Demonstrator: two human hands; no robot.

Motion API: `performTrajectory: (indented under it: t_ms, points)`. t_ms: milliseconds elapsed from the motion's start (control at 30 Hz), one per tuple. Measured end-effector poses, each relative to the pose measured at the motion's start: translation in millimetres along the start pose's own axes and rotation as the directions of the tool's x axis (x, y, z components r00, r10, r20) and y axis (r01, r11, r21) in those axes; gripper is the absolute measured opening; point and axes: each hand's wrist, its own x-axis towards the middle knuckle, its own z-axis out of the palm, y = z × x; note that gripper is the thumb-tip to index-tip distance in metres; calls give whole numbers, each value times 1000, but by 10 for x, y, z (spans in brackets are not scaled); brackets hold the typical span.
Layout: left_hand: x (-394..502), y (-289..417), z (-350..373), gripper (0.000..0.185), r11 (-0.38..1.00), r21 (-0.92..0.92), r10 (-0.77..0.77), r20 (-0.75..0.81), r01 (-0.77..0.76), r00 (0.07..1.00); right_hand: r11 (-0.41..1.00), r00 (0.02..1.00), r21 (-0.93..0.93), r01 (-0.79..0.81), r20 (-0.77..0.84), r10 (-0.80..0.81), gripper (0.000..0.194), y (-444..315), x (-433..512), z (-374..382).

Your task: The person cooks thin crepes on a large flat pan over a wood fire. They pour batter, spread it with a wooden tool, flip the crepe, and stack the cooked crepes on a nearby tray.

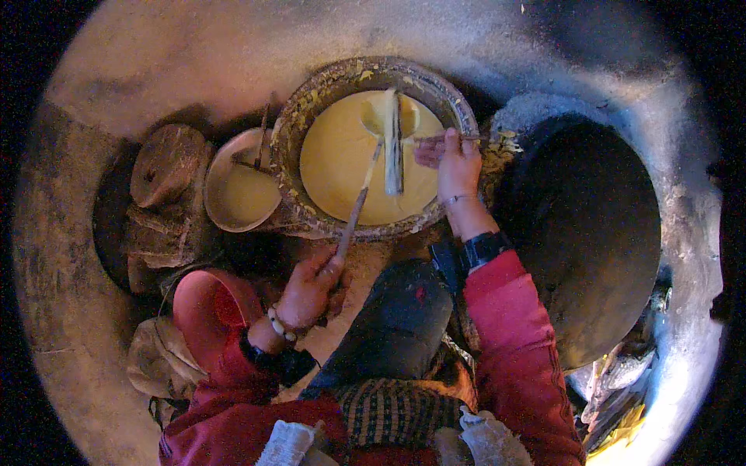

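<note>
A large round pot point(373, 230) with a crusted rim holds pale yellow batter point(338, 157). My left hand point(312, 288) grips the long handle of a ladle point(373, 119), whose bowl lies in the batter. My right hand point(457, 166) is at the pot's right side, fingers curled around a thin handle that reaches over the rim; its far end seems to be a second rounded bowl point(411, 119) beside the ladle. A pale stick-like piece point(394, 151) stands out over the batter between them; what holds it cannot be told.
A smaller bowl point(210, 192) of similar liquid, with a thin tool in it, touches the pot's left side. Brown blocky objects point(169, 163) and a pink plastic container point(198, 303) lie left. At right stands a big dark round griddle or pan point(583, 250), with bright firelight or daylight below it.
</note>
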Motion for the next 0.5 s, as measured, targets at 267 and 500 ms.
performTrajectory:
  t_ms: [267,500]
  points:
    - [-135,-235,-109,25,986,142,83,10,-84,996,982,985,165,90,-163,-63,27,-295,308,-241]
    - [858,-25,-965,20,605,771,277,32,-200,960,975,989,166,149,-31,-146,33,-605,-229,-546]
